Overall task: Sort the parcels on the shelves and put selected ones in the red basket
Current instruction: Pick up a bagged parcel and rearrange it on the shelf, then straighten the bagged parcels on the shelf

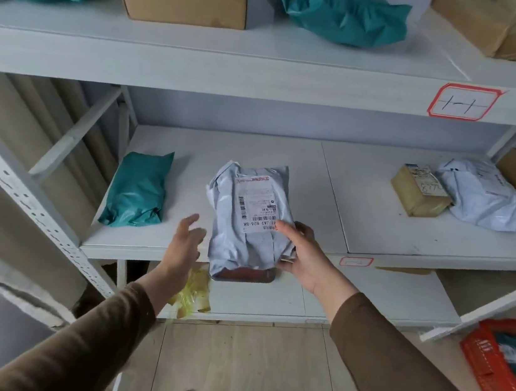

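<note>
**Grey mailer bag held over the middle shelf**

The right hand [306,254] grips a grey parcel [248,223], a soft plastic mailer bag, wrinkled and slightly glossy, roughly oblong. The thumb lies across its top face by the printed white label [257,203], which carries barcodes and dark lettering; the fingers curl underneath. The near end of the bag hangs out past the front edge of the middle shelf [377,224], and something dark red shows through the plastic there. The left hand [186,245] is just beside the parcel's left edge, fingers loosely spread and holding nothing; it is a little blurred.

The shelves are flat, pale grey boards on a perforated metal frame. On the middle shelf, to the left, lies a crumpled teal bag [139,189]; to the right sit a small cardboard box [419,190], a second rumpled grey bag [482,198] touching it, and a bigger brown box at the edge. The upper shelf carries teal bags and taped cardboard boxes. The red basket [489,370], a plastic mesh crate, stands low at the right with parcels inside.
</note>
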